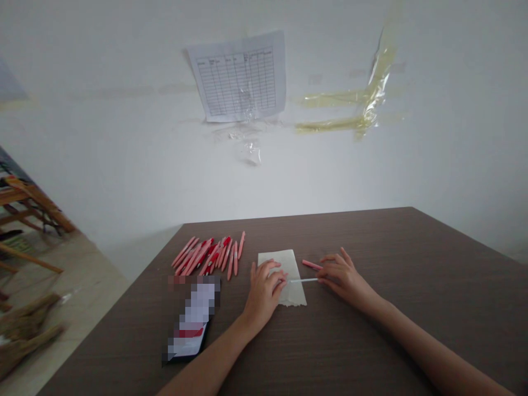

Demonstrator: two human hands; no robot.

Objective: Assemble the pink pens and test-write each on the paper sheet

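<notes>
My left hand (pixel 264 289) rests curled on a small pale sheet of paper (pixel 284 263) on the brown table (pixel 391 264), fingertips pinching one end of a thin white refill (pixel 304 280). My right hand (pixel 342 275) pinches the other end of that refill. A pink pen barrel (pixel 312 265) lies just behind my right fingers; whether they touch it I cannot tell. Several pink and red pens (pixel 210 256) lie in a row to the left of the paper.
A phone with a blurred screen (pixel 193 322) lies near the table's left front. A printed table sheet (pixel 240 76) and yellowed tape (pixel 363 104) hang on the white wall. Wooden furniture (pixel 28 209) stands at far left on the floor.
</notes>
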